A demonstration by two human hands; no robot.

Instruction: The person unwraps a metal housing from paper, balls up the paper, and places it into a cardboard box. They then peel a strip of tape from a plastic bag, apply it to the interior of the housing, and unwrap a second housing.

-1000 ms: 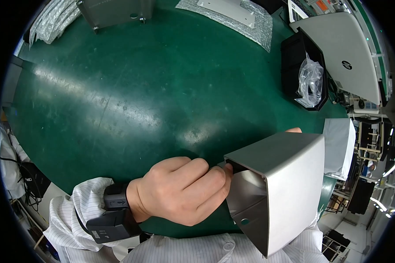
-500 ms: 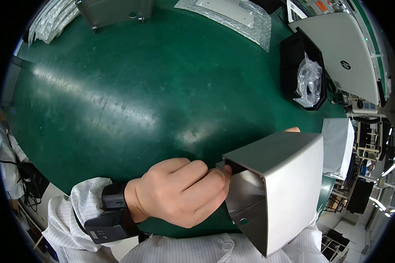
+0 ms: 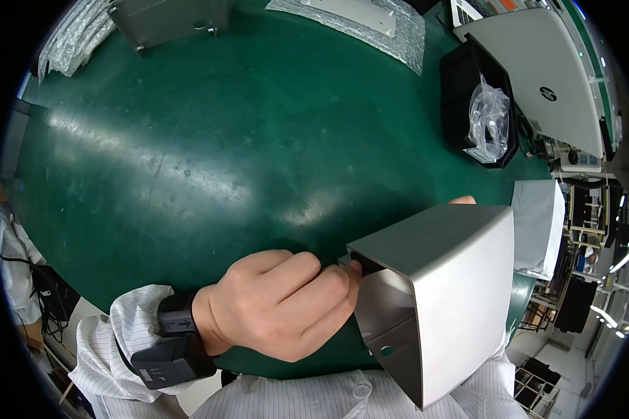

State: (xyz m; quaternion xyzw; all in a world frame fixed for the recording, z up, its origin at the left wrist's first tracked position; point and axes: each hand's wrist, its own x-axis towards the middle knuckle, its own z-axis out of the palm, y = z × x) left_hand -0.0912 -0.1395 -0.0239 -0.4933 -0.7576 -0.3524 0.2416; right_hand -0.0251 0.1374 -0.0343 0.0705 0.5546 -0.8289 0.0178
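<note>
A grey sheet-metal housing (image 3: 461,300), bent into an open-ended box, is tilted in front of my body at the lower right. Inside it shows a dark cavity and a round hole in one wall. My left hand (image 3: 283,304) is closed in a pinch at the housing's upper left corner, fingertips at the open edge. A dark patch and a small grey tab show beside those fingertips; what they pinch is hidden. Behind the housing, only a bit of my right hand (image 3: 463,200) shows at the far upper edge, supporting it; its other fingers are hidden.
A black bin (image 3: 461,105) with a clear plastic bag and a silver laptop (image 3: 538,77) stand at the right, near a white package (image 3: 537,223). At the back lie a grey metal part (image 3: 171,24), bubble wrap (image 3: 409,42) under a light plate, and wrapped pieces (image 3: 77,38).
My left hand and the housing's left edge have shifted slightly left. The pinch at the corner stays the same. The background has moved slightly up and left in view.
</note>
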